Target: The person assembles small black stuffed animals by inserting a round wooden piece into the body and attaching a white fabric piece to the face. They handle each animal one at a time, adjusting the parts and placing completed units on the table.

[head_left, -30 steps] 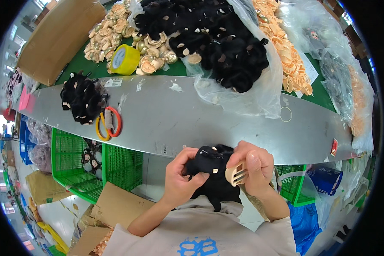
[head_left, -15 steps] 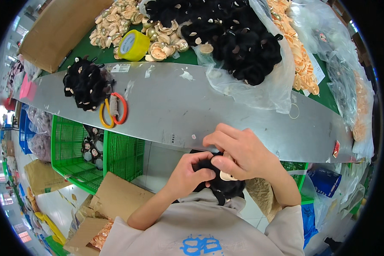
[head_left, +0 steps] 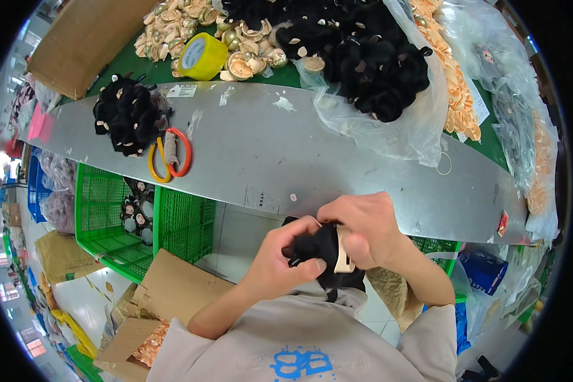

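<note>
Close to my body, by the metal table's front edge, I hold a black plush piece [head_left: 325, 245] between both hands. My left hand [head_left: 275, 260] is closed round its left side, thumb lying across the front. My right hand [head_left: 368, 229] pinches a cream-coloured hard plastic piece [head_left: 343, 258] at the right side of the plush. That piece is turned edge-on and sits against the black fabric; my fingers hide its upper part. Whether it is fixed to the plush cannot be seen.
Scissors [head_left: 170, 156] with orange and red handles lie beside black plush pieces [head_left: 126, 118] on the metal table [head_left: 254, 140]. Behind are yellow tape [head_left: 202, 57], cream shells [head_left: 242, 63] and a bag of black plush [head_left: 388, 79]. Green crates [head_left: 114, 248] stand below left.
My right hand has shifted slightly right and down, its fingers now curled over the cream piece. That piece has turned from facing up to edge-on.
</note>
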`<state>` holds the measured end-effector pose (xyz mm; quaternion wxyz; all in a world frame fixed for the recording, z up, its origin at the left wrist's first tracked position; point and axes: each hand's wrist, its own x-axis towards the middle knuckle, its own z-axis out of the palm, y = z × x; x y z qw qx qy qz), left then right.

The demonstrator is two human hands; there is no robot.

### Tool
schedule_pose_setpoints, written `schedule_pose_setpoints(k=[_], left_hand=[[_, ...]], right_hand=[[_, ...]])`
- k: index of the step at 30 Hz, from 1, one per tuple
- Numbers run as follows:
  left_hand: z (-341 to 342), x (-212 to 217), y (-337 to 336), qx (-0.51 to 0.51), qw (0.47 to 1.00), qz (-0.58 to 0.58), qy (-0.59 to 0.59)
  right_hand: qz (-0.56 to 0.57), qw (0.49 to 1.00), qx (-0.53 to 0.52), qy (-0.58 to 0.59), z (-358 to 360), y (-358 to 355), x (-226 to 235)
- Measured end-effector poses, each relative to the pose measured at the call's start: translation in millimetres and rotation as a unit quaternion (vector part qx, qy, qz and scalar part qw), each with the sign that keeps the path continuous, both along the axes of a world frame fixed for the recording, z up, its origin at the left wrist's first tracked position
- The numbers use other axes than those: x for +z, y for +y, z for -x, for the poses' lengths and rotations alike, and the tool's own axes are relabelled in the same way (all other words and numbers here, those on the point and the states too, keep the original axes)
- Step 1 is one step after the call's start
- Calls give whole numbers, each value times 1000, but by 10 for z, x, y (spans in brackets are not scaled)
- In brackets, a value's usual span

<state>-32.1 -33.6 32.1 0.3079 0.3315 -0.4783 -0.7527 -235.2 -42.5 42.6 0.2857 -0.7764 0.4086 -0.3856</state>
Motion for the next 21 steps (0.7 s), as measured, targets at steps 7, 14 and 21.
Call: schedule_pose_setpoints(k=[7, 14, 21], left_hand=[[124, -6, 57, 118, 966, 211, -91], [94, -9, 91, 174, 971, 121, -109], [58, -85, 32, 210, 966, 135, -65]], right_hand=[[-110, 957, -120, -241, -246, 118, -93], [71, 973, -191, 107, -245, 212, -65], [-156, 958, -154, -185, -250, 328, -81]])
